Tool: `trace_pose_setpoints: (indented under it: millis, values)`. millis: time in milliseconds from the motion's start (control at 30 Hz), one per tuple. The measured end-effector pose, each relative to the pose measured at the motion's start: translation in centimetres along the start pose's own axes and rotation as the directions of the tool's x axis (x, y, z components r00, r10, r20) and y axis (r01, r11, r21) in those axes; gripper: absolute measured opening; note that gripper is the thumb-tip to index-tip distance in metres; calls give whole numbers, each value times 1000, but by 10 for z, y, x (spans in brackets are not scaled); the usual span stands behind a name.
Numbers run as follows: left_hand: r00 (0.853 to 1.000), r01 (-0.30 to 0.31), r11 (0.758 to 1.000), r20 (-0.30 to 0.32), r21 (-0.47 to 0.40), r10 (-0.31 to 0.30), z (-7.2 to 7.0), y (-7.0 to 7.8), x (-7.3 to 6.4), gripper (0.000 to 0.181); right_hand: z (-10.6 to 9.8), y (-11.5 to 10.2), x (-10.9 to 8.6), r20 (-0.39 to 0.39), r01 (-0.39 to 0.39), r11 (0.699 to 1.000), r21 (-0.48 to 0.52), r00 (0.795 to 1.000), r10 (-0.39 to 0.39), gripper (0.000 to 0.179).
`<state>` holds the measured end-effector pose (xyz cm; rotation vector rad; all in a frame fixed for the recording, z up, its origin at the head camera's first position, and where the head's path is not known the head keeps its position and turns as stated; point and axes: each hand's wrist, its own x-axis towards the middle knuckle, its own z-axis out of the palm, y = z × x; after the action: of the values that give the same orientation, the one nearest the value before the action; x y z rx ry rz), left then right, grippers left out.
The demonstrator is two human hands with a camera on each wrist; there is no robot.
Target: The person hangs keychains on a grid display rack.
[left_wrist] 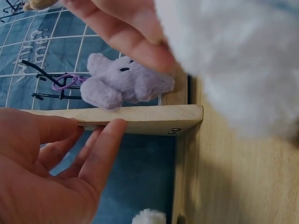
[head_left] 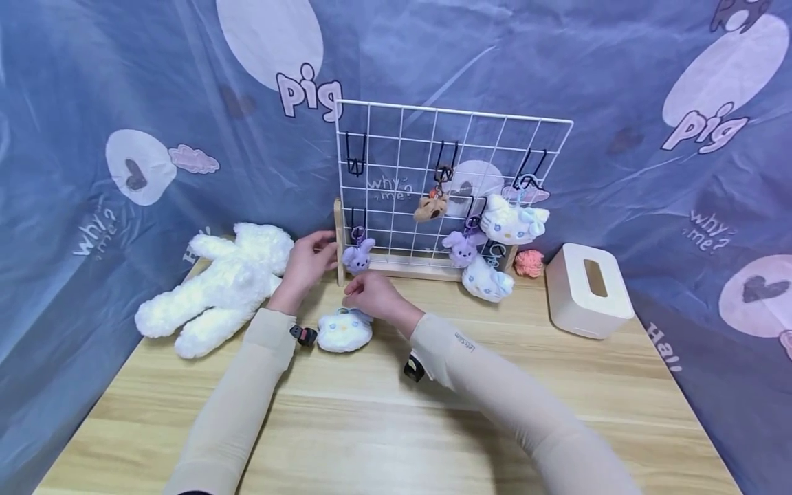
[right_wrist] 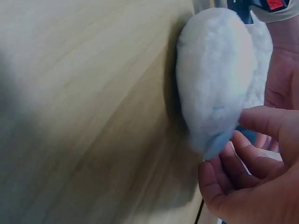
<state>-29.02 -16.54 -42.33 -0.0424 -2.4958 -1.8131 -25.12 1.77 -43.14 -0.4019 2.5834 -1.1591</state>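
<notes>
My left hand (head_left: 307, 265) touches the left wooden post (left_wrist: 135, 113) of a white wire grid rack (head_left: 433, 185) with its fingertips. The fingers are extended, and nothing is in them. My right hand (head_left: 379, 300) pinches the top of a white cat-face plush keychain (head_left: 344, 332), with a blue bow (right_wrist: 219, 142) beside the fingers. That plush is low over the wooden table, and the head view does not show if it touches it. Between the hands, a purple bunny keychain (head_left: 358, 256) hangs from a black hook (left_wrist: 51, 84) at the rack's lower left.
On the rack hang a brown plush keychain (head_left: 431, 206), another purple bunny (head_left: 462, 248) and two white cat plushes, one upper (head_left: 510, 221), one lower (head_left: 485, 280). The upper-left hook (head_left: 355, 155) is bare. A white plush toy (head_left: 229, 282) lies left; a tissue box (head_left: 588, 292) stands right.
</notes>
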Motion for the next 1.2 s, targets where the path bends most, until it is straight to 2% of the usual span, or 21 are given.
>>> trace_pose_setpoints:
  millis: [200, 367, 500, 600, 733, 833, 1000, 1200]
  values:
    - [1000, -14, 1000, -27, 23, 15, -3, 1, 1, 40, 10, 2, 10, 20, 1, 996, -87, 1000, 1, 16]
    - [1000, -6, 1000, -2, 18, 6, -2, -1, 0, 41, 14, 4, 10, 4, 14, 989, -149, 1000, -13, 12]
    - [1000, -1, 1000, -8, 9, 1, -1, -1, -1, 40, 17, 7, 13, 18, 42, 984, -172, 999, -39, 9]
    - [1000, -12, 1000, -7, 6, 12, -1, 0, -2, 40, 25, 22, 28, 7, 60, 974, -220, 998, -60, 8]
    - [1000, -13, 1000, 3, 5, 13, 1, 0, -3, 40, 37, 48, 51, 19, 59, 960, -274, 998, -56, 18]
    - [1000, 0, 1000, 2, 11, 0, 2, -3, -4, 40, 39, 55, 56, 54, 62, 959, -275, 997, -49, 23]
    - [1000, 9, 1000, 0, 13, -9, 3, -6, -3, 40, 38, 55, 51, 40, 69, 963, -261, 997, -60, 21]
    - [1000, -11, 1000, -5, 14, 11, 1, -2, 0, 39, 9, 15, 17, 47, 32, 986, -164, 999, -24, 10]
